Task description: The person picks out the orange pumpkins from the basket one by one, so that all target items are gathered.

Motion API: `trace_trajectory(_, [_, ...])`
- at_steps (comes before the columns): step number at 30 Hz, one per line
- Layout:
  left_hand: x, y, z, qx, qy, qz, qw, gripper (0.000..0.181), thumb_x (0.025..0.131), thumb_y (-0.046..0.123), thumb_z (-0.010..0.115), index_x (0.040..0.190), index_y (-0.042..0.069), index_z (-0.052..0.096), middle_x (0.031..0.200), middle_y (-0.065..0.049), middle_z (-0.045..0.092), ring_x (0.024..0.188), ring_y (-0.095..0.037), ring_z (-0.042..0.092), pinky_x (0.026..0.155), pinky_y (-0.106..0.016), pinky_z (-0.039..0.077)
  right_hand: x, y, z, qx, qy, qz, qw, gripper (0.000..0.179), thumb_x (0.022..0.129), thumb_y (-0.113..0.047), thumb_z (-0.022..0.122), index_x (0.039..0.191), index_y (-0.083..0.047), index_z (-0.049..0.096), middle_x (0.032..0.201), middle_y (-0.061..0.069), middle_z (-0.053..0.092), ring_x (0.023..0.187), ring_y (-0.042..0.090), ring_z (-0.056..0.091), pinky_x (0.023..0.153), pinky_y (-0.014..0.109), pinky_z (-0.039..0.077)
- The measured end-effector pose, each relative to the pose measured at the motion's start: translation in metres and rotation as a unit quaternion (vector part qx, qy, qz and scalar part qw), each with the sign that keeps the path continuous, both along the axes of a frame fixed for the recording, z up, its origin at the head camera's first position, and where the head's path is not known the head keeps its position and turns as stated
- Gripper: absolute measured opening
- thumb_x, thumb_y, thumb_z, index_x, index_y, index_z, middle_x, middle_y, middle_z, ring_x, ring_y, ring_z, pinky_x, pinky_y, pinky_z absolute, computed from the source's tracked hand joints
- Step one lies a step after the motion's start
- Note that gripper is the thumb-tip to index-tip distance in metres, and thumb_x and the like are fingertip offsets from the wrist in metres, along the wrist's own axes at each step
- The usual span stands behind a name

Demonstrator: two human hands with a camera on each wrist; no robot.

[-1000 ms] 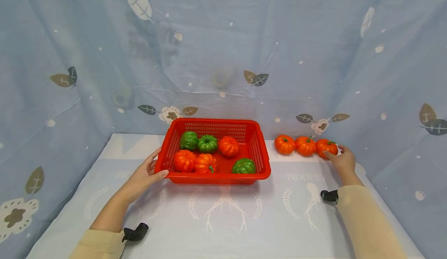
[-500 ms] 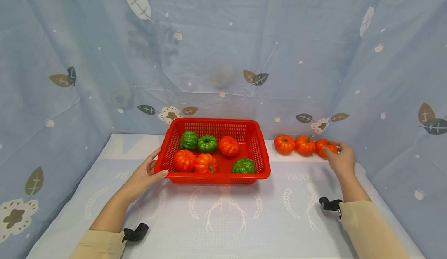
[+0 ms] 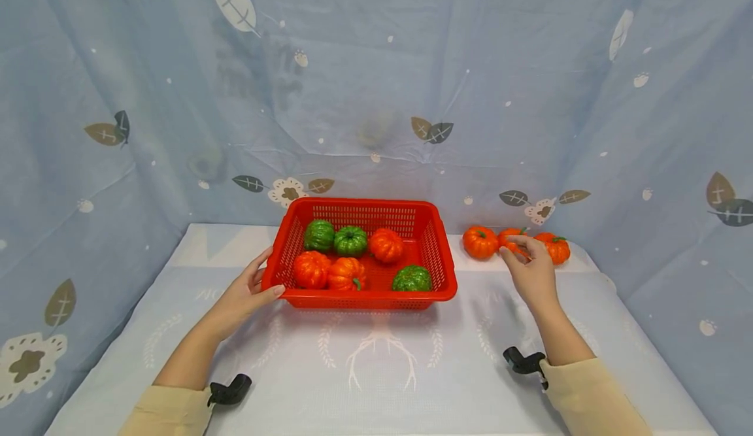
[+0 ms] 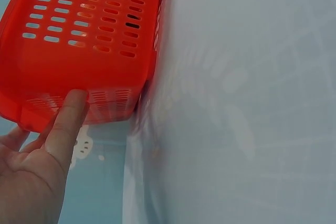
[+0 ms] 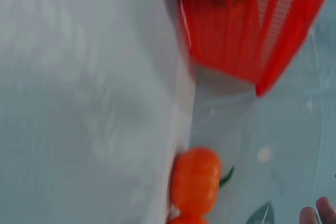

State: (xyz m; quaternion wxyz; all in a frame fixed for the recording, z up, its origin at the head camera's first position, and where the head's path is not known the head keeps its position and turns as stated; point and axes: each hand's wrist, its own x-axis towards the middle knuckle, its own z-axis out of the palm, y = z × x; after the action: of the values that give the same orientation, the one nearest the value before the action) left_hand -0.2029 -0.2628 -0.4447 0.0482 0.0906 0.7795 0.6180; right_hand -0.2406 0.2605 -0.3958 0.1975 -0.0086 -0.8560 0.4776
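Observation:
A red plastic basket with slotted walls stands at the back of the table. Inside lie small green pumpkins and orange pumpkins. My left hand rests against its left end, thumb at the front corner and fingers along the side; the left wrist view shows the thumb extended against the red wall. Right of the basket, three orange pumpkins sit in a row. My right hand hovers by the middle pumpkin, partly covering it, thumb and fingers apart. Its fingertips hold nothing in the right wrist view.
The row's left pumpkin stands near the basket's right side; the right pumpkin is by the table's right back edge. A pale patterned cloth covers the table. Blue printed fabric hangs behind and at both sides.
My right hand has left the right pumpkin and moved left to the middle one. The right pumpkin stays almost in place, slightly turned. Left hand and basket have not moved.

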Motion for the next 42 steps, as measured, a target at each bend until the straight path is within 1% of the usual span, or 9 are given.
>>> trace_trajectory(3, [0.000, 0.000, 0.000, 0.012, 0.003, -0.006, 0.9999, 0.090, 0.095, 0.011, 0.067, 0.162, 0.017, 0.009, 0.155, -0.029, 0.032, 0.138, -0.046, 0.038, 0.093, -0.019, 0.047, 0.001, -0.020, -0.002, -0.013, 0.036, 0.031, 0.9988, 0.031, 0.096, -0.010, 0.067, 0.123, 0.006, 0.062, 0.127, 0.020, 0.052, 0.126, 0.035, 0.050, 0.105, 0.050, 0.044])
trace_trajectory(8, [0.001, 0.001, 0.000, 0.023, 0.003, -0.009, 0.9997, 0.090, 0.094, 0.009, 0.067, 0.162, 0.016, 0.008, 0.155, -0.029, 0.031, 0.138, -0.047, 0.038, 0.092, -0.018, 0.048, 0.001, -0.049, -0.005, -0.042, 0.086, 0.071, 0.9929, 0.028, 0.095, -0.008, 0.069, 0.118, 0.006, 0.065, 0.127, 0.018, 0.054, 0.122, 0.029, 0.052, 0.103, 0.050, 0.046])
trace_trajectory(12, [0.000, 0.001, 0.000, 0.028, 0.001, -0.010, 0.9996, 0.089, 0.094, 0.008, 0.067, 0.162, 0.016, 0.008, 0.155, -0.029, 0.031, 0.138, -0.047, 0.038, 0.091, -0.019, 0.048, 0.000, -0.070, -0.007, -0.050, 0.108, 0.106, 0.9872, 0.025, 0.094, -0.005, 0.069, 0.116, 0.005, 0.066, 0.129, 0.020, 0.054, 0.122, 0.028, 0.053, 0.101, 0.049, 0.048])
trace_trajectory(15, [0.000, 0.001, -0.001, 0.032, -0.001, -0.011, 0.9994, 0.090, 0.094, 0.008, 0.067, 0.162, 0.015, 0.008, 0.155, -0.030, 0.031, 0.138, -0.048, 0.037, 0.091, -0.018, 0.048, 0.000, -0.084, -0.008, -0.034, 0.111, 0.130, 0.9847, 0.024, 0.094, -0.006, 0.070, 0.116, 0.002, 0.066, 0.130, 0.018, 0.055, 0.121, 0.029, 0.054, 0.101, 0.047, 0.048])
trace_trajectory(20, [0.000, 0.002, -0.002, 0.034, -0.004, -0.009, 0.9994, 0.090, 0.094, 0.009, 0.068, 0.162, 0.015, 0.009, 0.153, -0.030, 0.032, 0.137, -0.048, 0.039, 0.091, -0.019, 0.049, 0.001, -0.109, -0.004, -0.006, 0.102, 0.169, 0.9804, 0.023, 0.094, -0.012, 0.071, 0.116, -0.006, 0.067, 0.129, 0.010, 0.056, 0.118, 0.030, 0.056, 0.100, 0.048, 0.049])
trace_trajectory(25, [0.000, 0.001, -0.001, 0.030, -0.005, -0.007, 0.9995, 0.090, 0.094, 0.012, 0.068, 0.162, 0.017, 0.009, 0.154, -0.029, 0.032, 0.138, -0.047, 0.038, 0.091, -0.019, 0.048, 0.000, -0.137, 0.002, 0.010, 0.093, 0.214, 0.9724, 0.025, 0.094, -0.012, 0.071, 0.117, -0.007, 0.067, 0.129, 0.011, 0.055, 0.119, 0.027, 0.056, 0.099, 0.046, 0.050])
trace_trajectory(33, [0.001, 0.000, 0.000, 0.017, -0.006, -0.005, 0.9998, 0.089, 0.094, 0.016, 0.068, 0.162, 0.019, 0.010, 0.155, -0.028, 0.032, 0.137, -0.046, 0.040, 0.092, -0.019, 0.048, -0.004, -0.173, 0.002, 0.068, 0.029, 0.250, 0.9653, 0.027, 0.093, -0.021, 0.073, 0.118, -0.013, 0.066, 0.124, 0.004, 0.057, 0.108, 0.036, 0.062, 0.091, 0.046, 0.054])
trace_trajectory(38, [0.001, 0.000, 0.000, 0.018, -0.007, -0.001, 0.9998, 0.089, 0.094, 0.015, 0.068, 0.162, 0.018, 0.010, 0.155, -0.028, 0.032, 0.138, -0.046, 0.039, 0.092, -0.019, 0.048, -0.012, -0.192, 0.001, 0.131, 0.002, 0.276, 0.9521, 0.031, 0.093, -0.024, 0.073, 0.122, -0.013, 0.066, 0.126, 0.005, 0.056, 0.104, 0.031, 0.061, 0.085, 0.042, 0.053])
trace_trajectory(42, [0.001, 0.001, 0.000, 0.019, -0.012, 0.001, 0.9997, 0.089, 0.094, 0.013, 0.068, 0.162, 0.017, 0.010, 0.155, -0.028, 0.031, 0.138, -0.046, 0.038, 0.092, -0.020, 0.048, -0.022, -0.204, -0.002, 0.157, -0.029, 0.296, 0.9416, 0.033, 0.093, -0.023, 0.073, 0.123, -0.010, 0.066, 0.125, 0.008, 0.056, 0.109, 0.032, 0.059, 0.089, 0.042, 0.052])
